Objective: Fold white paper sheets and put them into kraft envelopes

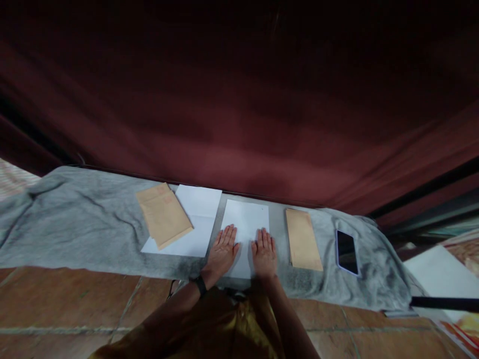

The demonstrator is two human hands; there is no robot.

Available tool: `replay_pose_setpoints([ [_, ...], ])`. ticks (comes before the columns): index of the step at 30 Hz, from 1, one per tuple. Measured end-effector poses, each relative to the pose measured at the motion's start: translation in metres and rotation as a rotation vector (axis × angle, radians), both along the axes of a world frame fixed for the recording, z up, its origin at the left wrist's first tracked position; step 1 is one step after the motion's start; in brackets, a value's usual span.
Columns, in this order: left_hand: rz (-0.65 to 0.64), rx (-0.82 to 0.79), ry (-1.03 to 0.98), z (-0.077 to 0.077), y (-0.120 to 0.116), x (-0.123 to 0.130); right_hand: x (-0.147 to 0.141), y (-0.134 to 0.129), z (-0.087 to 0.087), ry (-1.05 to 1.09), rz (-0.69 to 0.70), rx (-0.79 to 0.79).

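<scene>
A white sheet of paper (245, 217) lies on the grey cloth in front of me. My left hand (223, 249) rests flat on its left edge, fingers stretched out, a dark band around the wrist. On the right part of the same sheet my right hand (265, 253) lies palm down, fingers extended. To the left, brown envelopes (164, 214) overlap another white sheet (204, 219) with a crease across it. A stack of brown envelopes (304, 239) sits to the right of my right hand, not touched by it.
A phone (347, 253) with a dark screen and pale purple edge lies farther right on the grey cloth (93, 224). Behind the covered surface hangs a dark red curtain (239, 124). Brown floor tiles (67, 299) show at the front. White paper (443, 279) is at the far right.
</scene>
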State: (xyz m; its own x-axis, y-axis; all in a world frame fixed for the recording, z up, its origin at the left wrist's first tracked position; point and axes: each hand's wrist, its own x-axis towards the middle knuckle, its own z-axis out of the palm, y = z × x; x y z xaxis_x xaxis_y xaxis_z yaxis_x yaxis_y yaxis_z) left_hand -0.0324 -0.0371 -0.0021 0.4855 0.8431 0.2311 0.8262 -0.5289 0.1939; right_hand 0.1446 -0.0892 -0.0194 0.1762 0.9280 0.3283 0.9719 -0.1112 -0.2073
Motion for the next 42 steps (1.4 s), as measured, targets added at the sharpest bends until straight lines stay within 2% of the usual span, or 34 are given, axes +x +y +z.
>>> replay_pose_setpoints([
  [7, 0.092, 0.005, -0.025, -0.001, -0.014, -0.012, 0.006, -0.017, -0.008, 0.033, -0.11, 0.095],
  [12, 0.132, 0.023, -0.043, -0.006, -0.019, -0.02, 0.014, -0.033, -0.011, 0.04, -0.154, 0.074],
  [16, 0.122, 0.032, -0.04, -0.004, -0.026, -0.022, 0.017, -0.043, -0.007, 0.06, -0.182, 0.053],
  [19, -0.005, 0.055, -0.013, -0.001, -0.041, -0.015, 0.002, -0.046, -0.001, 0.079, -0.111, 0.065],
  [23, -0.223, 0.054, 0.059, -0.002, -0.063, 0.0, -0.033, -0.046, 0.006, 0.136, 0.143, 0.009],
  [25, -0.261, 0.039, 0.094, -0.004, -0.066, 0.002, -0.043, -0.046, 0.007, 0.149, 0.228, -0.022],
  [27, -0.255, 0.03, 0.094, -0.004, -0.065, -0.002, -0.044, -0.048, 0.006, 0.141, 0.22, -0.026],
  [33, -0.119, 0.043, -0.032, -0.002, -0.057, -0.027, -0.013, -0.059, -0.003, 0.057, 0.116, 0.034],
  [36, -0.041, -0.029, -0.15, -0.002, -0.055, -0.033, 0.003, -0.064, -0.009, 0.052, 0.076, 0.071],
  [38, 0.014, -0.125, -0.31, -0.001, -0.047, -0.032, 0.013, -0.062, -0.011, 0.087, 0.057, 0.102],
  [40, 0.127, -0.26, -0.535, 0.002, -0.032, -0.029, 0.023, -0.055, -0.008, 0.154, 0.025, 0.125],
  [42, 0.339, -0.414, -0.777, 0.007, -0.009, -0.026, 0.033, -0.042, 0.0, 0.238, -0.049, 0.112],
])
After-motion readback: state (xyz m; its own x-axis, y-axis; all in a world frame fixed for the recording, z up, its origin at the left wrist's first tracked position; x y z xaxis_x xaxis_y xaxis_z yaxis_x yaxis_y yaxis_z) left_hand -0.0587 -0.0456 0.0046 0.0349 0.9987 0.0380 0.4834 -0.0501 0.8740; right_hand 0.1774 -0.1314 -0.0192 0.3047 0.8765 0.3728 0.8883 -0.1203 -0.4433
